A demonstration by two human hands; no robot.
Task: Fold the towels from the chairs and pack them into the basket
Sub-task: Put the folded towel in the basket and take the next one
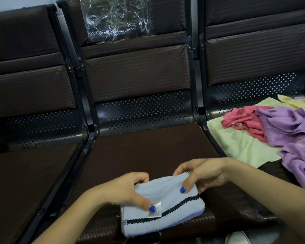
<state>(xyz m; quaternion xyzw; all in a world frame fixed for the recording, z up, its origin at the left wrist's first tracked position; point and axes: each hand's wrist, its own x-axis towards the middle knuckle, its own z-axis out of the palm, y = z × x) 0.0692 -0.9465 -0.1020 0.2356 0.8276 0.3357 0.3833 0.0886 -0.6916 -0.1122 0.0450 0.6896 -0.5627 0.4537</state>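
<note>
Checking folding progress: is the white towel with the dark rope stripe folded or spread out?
Folded: the white rope-striped towel is a compact layered rectangle, gripped by both hands.

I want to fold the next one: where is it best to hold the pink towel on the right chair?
Probably pinch the pink towel at its left corner near the small white tag, coming from the left with the right hand. That end lies exposed on the yellow towel; the purple towel covers its right side.

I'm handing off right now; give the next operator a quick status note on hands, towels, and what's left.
Left hand and right hand both grip the folded white towel with dark rope stripe, low over the brown middle chair seat.
Done: that towel looks folded.
Left: pack it; basket not in view. Unfolded pink towel, purple towels and pale yellow towels heaped on the right chair.
</note>
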